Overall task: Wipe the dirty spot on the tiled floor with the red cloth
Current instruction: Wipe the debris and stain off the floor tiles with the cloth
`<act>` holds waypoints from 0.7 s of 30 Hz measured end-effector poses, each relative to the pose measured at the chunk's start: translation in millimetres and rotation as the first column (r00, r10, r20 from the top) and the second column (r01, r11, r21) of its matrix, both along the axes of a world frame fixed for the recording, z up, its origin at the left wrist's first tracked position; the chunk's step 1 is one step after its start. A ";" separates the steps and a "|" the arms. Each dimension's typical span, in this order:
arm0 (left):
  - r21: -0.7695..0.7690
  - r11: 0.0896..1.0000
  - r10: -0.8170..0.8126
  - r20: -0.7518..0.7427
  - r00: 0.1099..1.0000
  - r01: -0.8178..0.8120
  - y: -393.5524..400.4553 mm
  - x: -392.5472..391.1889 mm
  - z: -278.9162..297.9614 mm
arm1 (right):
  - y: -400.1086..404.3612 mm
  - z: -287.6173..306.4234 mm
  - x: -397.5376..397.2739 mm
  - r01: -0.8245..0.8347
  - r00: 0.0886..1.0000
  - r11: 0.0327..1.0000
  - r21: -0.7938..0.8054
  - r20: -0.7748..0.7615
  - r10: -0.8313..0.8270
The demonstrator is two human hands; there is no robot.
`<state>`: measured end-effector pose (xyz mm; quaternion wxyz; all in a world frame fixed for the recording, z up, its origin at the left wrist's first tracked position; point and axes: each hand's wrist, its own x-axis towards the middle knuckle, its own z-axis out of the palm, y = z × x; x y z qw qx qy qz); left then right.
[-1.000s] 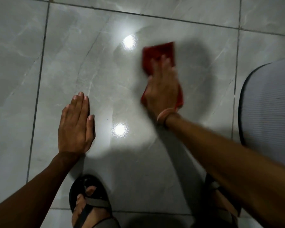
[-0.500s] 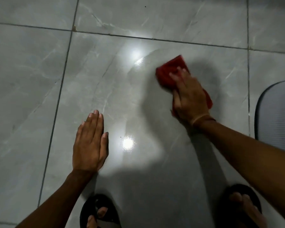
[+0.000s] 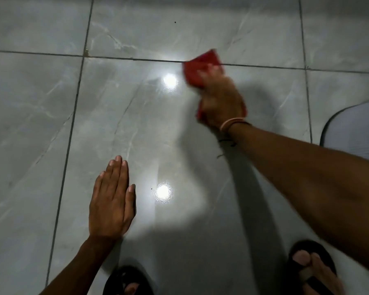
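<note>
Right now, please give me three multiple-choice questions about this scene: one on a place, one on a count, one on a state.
1. Where is the red cloth?
A. on a grout line at the tile's far edge
B. beside the sandals
C. under the left hand

2. How many bright light reflections show on the floor?
A. one
B. two
C. four

3. How is the left hand?
A. closed in a fist
B. holding a cloth
C. flat on the tile, empty

Answers: 1 A, the cloth under the right hand crosses the dark grout line. 2 B, two white spots shine. 3 C, the fingers lie straight.
</note>
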<state>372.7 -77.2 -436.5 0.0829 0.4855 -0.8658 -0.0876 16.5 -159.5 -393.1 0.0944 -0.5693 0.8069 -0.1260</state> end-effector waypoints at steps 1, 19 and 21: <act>-0.003 1.000 0.004 0.005 1.000 -0.004 -0.7 0.8 -0.4 | 16.4 -0.5 -26.2 0.182 0.983 0.983 -0.024 0.004 -0.182; 0.028 0.999 0.023 -0.008 1.000 -0.023 1.0 -2.4 4.2 | 185.8 -23.1 0.3 -0.360 0.932 0.933 -0.018 -0.056 0.358; 0.040 0.999 0.028 -0.007 1.000 -0.028 2.8 -1.5 4.8 | 192.4 -22.8 -40.7 -0.035 0.999 0.999 -0.035 -0.027 0.034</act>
